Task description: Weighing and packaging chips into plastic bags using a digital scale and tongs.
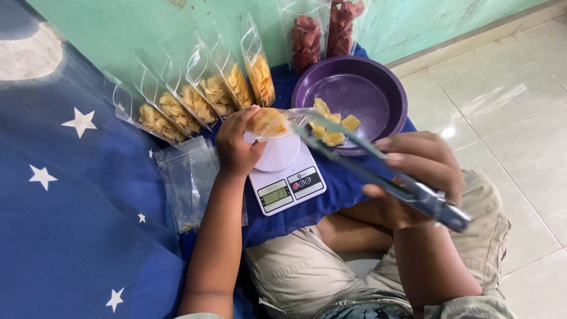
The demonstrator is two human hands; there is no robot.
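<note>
Lower right, the right hand (419, 174) squeezes metal tongs (378, 171) gripping yellow chips. At centre, the left hand (236, 145) holds a part-filled bag (269, 123) on the scale (286, 177). Upper left, six filled bags (201, 100) lean against the wall; empty bags (189, 177) remain; few chips sit in the purple bowl (360, 88).

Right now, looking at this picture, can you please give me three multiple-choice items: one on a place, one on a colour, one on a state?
1. Where is the kitchen scale?
A. on the blue cloth
B. inside the bowl
C. on the tiled floor

2. What colour is the bowl?
A. green
B. purple
C. white

3. What do the tongs in the right hand do?
A. lie on the floor
B. hang on the wall
C. grip yellow chips

Answers: 1 A, cloth lies under the scale; 2 B, its rim and inside are purple; 3 C, chips sit between the tong tips beside the bag in the left hand.
</note>
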